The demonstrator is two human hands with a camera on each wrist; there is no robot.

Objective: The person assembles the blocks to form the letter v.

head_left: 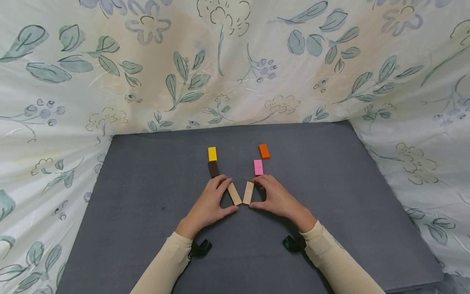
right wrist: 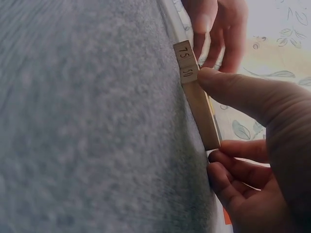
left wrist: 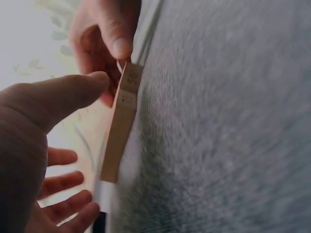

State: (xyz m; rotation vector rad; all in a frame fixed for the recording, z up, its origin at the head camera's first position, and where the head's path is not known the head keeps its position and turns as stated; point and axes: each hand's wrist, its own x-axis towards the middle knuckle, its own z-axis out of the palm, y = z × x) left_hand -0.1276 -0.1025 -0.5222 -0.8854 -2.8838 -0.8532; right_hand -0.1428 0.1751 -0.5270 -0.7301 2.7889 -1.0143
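Soft, even head-view light; hazy, blurry wrist views

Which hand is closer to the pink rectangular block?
Right. The right hand is just below the pink rectangular block in the head view; the left hand is farther, lower left.

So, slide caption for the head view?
Right hand pinches one pale block, left hand beside another; yellow, brown, pink and orange blocks beyond.

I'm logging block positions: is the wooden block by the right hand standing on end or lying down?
Lying down: the wooden block has its long side along the tabletop in the right wrist view.
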